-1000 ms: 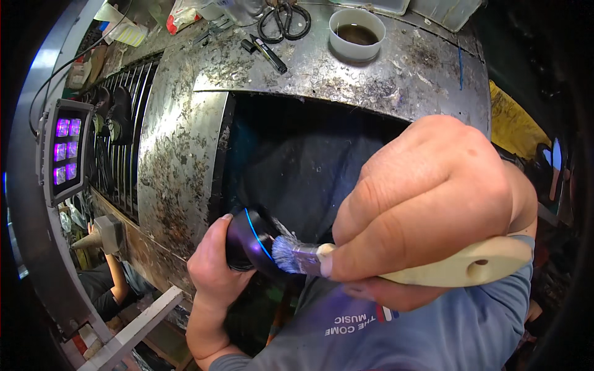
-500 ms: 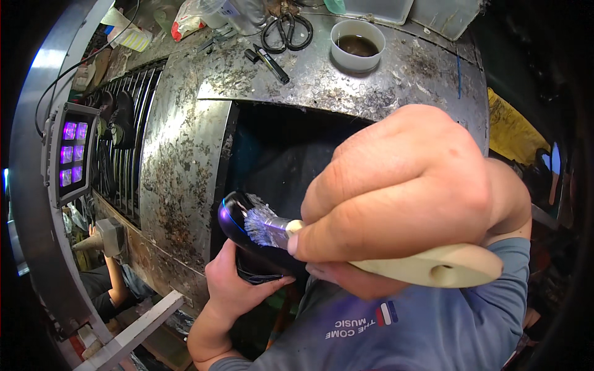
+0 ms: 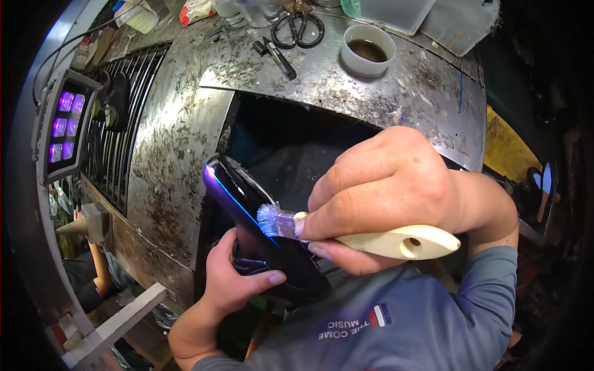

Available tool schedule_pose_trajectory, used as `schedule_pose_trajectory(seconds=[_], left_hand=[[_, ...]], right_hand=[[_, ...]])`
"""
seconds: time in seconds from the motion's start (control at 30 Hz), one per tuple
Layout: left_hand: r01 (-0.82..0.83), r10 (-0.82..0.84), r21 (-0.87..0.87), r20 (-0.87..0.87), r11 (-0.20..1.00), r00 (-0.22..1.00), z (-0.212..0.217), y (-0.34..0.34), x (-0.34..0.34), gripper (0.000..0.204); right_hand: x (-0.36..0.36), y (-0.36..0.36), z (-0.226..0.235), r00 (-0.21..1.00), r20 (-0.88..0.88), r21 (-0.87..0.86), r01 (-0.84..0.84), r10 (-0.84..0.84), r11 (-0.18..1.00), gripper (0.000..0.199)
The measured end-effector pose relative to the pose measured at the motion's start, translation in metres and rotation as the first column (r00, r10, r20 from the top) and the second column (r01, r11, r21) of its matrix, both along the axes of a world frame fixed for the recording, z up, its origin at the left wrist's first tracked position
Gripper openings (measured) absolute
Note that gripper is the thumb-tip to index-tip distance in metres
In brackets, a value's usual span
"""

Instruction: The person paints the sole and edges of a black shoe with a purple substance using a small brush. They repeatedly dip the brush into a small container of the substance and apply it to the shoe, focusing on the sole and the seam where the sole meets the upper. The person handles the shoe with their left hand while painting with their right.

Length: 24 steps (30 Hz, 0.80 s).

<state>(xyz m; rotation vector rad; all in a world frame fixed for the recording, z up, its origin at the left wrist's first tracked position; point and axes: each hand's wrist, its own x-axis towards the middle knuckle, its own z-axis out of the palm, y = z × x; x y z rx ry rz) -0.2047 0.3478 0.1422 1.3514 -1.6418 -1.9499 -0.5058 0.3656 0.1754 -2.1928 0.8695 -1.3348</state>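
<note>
Left hand [image 3: 238, 275]: grip clasped about the black shoe [image 3: 249, 230]. Shoe: held before the bench [image 3: 167, 167], nearer this hand, extending above the grip, long axis slanting upper left to lower right. Brush [image 3: 377, 245]: bristles touching shoe near mid-length, handle rightward. Right hand [image 3: 387, 191]: grip clenched on brush.

Metal bench [image 3: 167, 142], scuffed and blotched, is stretching beyond the left hand [image 3: 232, 272] and right hand [image 3: 390, 198]. Ahead of right: white cup [image 3: 366, 68] is holding dark liquid [image 3: 366, 52]; translucent bins [image 3: 461, 28] standing farther off. Ahead of left: black marker [image 3: 280, 60] is lying beside its cap [image 3: 260, 47], black scissors [image 3: 302, 29] resting beyond.
</note>
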Motion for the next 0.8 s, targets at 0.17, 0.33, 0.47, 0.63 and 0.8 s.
schedule_pose_trajectory(seconds=[0.17,0.33,0.47,0.63,0.8], left_hand=[[-0.088,0.096,0.171,-0.036,0.981,0.995,-0.003,0.001,0.000,0.069],[-0.125,0.165,0.285,-0.120,0.950,0.979,-0.009,0.002,0.003,0.068],[-0.113,0.177,0.316,-0.180,0.942,0.968,-0.011,0.002,0.003,0.067],[-0.138,0.241,0.382,-0.237,0.914,0.941,-0.019,0.001,0.002,0.064],[-0.149,0.237,0.317,-0.263,0.937,0.935,-0.028,0.008,0.015,0.074]], right_hand=[[0.003,0.001,-0.005,0.999,-0.015,0.043,-0.028,0.029,0.999,0.016],[0.010,0.003,-0.011,0.999,-0.016,0.066,-0.033,0.034,0.997,0.015],[0.014,0.006,-0.015,0.999,0.003,0.078,-0.046,0.046,0.996,0.013],[0.009,0.011,-0.015,0.996,0.073,0.139,-0.051,0.042,0.989,0.011],[-0.065,-0.025,-0.005,0.888,-0.037,0.075,0.460,-0.458,0.885,0.022]])
